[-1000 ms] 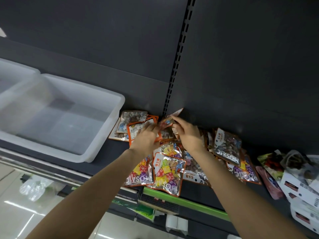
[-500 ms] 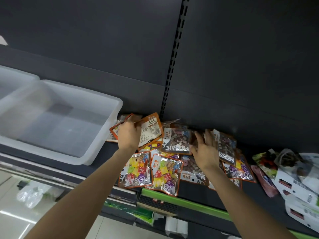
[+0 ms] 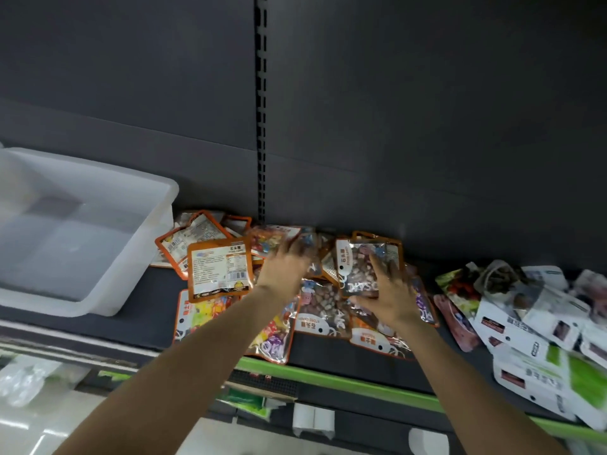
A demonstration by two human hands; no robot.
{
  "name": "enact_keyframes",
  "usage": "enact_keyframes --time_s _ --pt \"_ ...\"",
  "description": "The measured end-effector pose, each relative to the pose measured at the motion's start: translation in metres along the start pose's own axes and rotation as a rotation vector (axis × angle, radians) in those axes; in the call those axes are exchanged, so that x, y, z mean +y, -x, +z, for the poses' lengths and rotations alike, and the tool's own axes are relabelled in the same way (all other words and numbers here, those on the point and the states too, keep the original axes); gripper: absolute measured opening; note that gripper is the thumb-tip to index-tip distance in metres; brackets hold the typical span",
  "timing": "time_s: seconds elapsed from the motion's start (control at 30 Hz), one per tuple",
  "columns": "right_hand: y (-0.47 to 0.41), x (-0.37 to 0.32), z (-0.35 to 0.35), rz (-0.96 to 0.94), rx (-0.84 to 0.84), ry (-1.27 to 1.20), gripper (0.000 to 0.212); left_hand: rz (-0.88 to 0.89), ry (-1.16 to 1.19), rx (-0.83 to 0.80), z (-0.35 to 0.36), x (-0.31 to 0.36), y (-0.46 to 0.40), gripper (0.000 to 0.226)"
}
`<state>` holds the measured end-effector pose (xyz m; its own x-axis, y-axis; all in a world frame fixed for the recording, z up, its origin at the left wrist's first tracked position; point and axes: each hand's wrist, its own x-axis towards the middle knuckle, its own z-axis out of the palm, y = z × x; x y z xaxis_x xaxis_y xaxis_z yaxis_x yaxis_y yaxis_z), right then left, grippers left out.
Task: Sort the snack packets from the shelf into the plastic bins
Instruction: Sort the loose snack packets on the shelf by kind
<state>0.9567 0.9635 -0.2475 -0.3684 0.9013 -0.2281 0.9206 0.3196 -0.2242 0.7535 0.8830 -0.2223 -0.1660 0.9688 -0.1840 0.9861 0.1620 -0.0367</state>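
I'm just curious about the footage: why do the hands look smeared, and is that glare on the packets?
Head view: the left hand is streaked by motion blur, fingers indistinct; the right hand is a little sharper. The brown snack packet under its fingers shows small white glints on clear plastic. The plastic bin looks hazy, and the shelf edge bows from the wide-angle lens.
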Motion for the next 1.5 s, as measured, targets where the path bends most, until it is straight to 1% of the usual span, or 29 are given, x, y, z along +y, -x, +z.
enact_keyframes --time_s 0.03,0.1,0.13,0.2,0.27,0.3,0.33,0.37,0.43,0.5,0.53,0.57,0.63,0.67,0.77,0.83,0.9,0.93,1.0,1.07,1.1,1.13,1.17,1.23,1.27,1.33,1.4,1.43,1.5 --pt "-0.001 0.001 0.0 -0.026 -0.007 0.004 0.108 -0.021 0.018 0.028 -0.007 -0.004 0.001 0.049" --pt "-0.004 -0.005 -0.003 -0.06 -0.022 0.033 0.109 -0.074 0.171 0.164 -0.021 -0.017 0.002 0.041" --pt "-0.005 -0.01 -0.005 -0.077 -0.044 0.046 0.108 -0.127 0.343 0.245 -0.025 -0.026 0.001 0.039" --pt "-0.005 -0.022 -0.01 -0.125 -0.052 0.084 0.105 -0.279 0.798 0.391 -0.034 -0.042 0.005 0.028" --pt "-0.007 -0.036 -0.009 -0.152 -0.026 0.116 0.104 -0.454 1.119 0.518 -0.039 -0.053 0.009 0.031" --pt "-0.007 -0.042 -0.007 -0.145 -0.028 0.133 0.104 -0.538 1.209 0.55 -0.037 -0.058 0.011 0.039" --pt "-0.009 -0.047 -0.003 -0.132 -0.038 0.151 0.105 -0.618 1.226 0.563 -0.035 -0.063 0.013 0.049" --pt "-0.01 -0.05 0.0 -0.117 -0.044 0.162 0.104 -0.67 1.176 0.558 -0.031 -0.067 0.015 0.058" --pt "-0.012 -0.051 0.001 -0.13 -0.033 0.18 0.099 -0.681 0.889 0.493 -0.022 -0.069 0.018 0.073" --pt "-0.015 -0.048 -0.007 -0.19 0.011 0.227 0.09 -0.536 0.534 0.443 -0.01 -0.064 0.018 0.066" --pt "-0.015 -0.048 -0.014 -0.215 0.036 0.242 0.085 -0.424 0.457 0.397 -0.004 -0.06 0.018 0.059" --pt "-0.016 -0.048 -0.021 -0.227 0.047 0.24 0.08 -0.328 0.434 0.321 0.0 -0.055 0.016 0.055" --pt "-0.015 -0.052 -0.037 -0.214 0.031 0.167 0.072 -0.242 0.447 0.181 0.008 -0.048 0.017 0.047" --pt "-0.015 -0.056 -0.044 -0.197 0.028 0.116 0.069 -0.259 0.517 0.171 0.008 -0.047 0.018 0.042" --pt "-0.013 -0.071 -0.056 -0.163 0.061 -0.026 0.059 -0.327 0.78 0.263 0.003 -0.05 0.024 0.035" --pt "-0.014 -0.086 -0.058 -0.18 0.107 -0.098 0.058 -0.287 0.766 0.245 0.001 -0.057 0.028 0.039" --pt "-0.016 -0.101 -0.056 -0.219 0.128 -0.092 0.059 -0.288 0.753 0.248 0.002 -0.063 0.032 0.041" --pt "-0.017 -0.108 -0.054 -0.251 0.103 -0.083 0.06 -0.33 0.76 0.299 0.002 -0.063 0.036 0.041" --pt "-0.021 -0.121 -0.044 -0.328 -0.065 -0.161 0.064 -0.434 0.77 0.543 0.0 -0.063 0.043 0.04" --pt "-0.025 -0.126 -0.032 -0.37 -0.243 -0.314 0.072 -0.399 0.668 0.844 -0.003 -0.064 0.048 0.038" --pt "-0.027 -0.125 -0.027 -0.384 -0.256 -0.331 0.072 -0.33 0.585 0.916 -0.004 -0.064 0.047 0.039" --pt "-0.027 -0.121 -0.024 -0.388 -0.232 -0.308 0.072 -0.238 0.516 0.895 -0.004 -0.064 0.045 0.039" --pt "-0.028 -0.114 -0.022 -0.386 -0.19 -0.268 0.072 -0.134 0.47 0.788 -0.008 -0.062 0.042 0.041" --pt "-0.026 -0.095 -0.02 -0.36 -0.143 -0.131 0.08 0.028 0.37 0.456 -0.012 -0.054 0.032 0.047" --pt "-0.024 -0.085 -0.019 -0.33 -0.169 -0.048 0.086 0.081 0.291 0.32 -0.01 -0.05 0.024 0.051" --pt "-0.022 -0.07 -0.014 -0.264 -0.243 0.067 0.097 0.111 0.186 0.125 -0.004 -0.044 0.009 0.073" --pt "-0.022 -0.065 -0.006 -0.221 -0.211 0.12 0.094 0.094 0.134 0.063 0.002 -0.044 -0.001 0.085" --pt "-0.023 -0.064 -0.003 -0.217 -0.14 0.145 0.088 0.09 0.106 0.092 0.003 -0.046 -0.003 0.083" --pt "-0.025 -0.066 -0.002 -0.229 -0.006 0.196 0.071 0.071 0.069 0.195 0.004 -0.051 -0.007 0.067"
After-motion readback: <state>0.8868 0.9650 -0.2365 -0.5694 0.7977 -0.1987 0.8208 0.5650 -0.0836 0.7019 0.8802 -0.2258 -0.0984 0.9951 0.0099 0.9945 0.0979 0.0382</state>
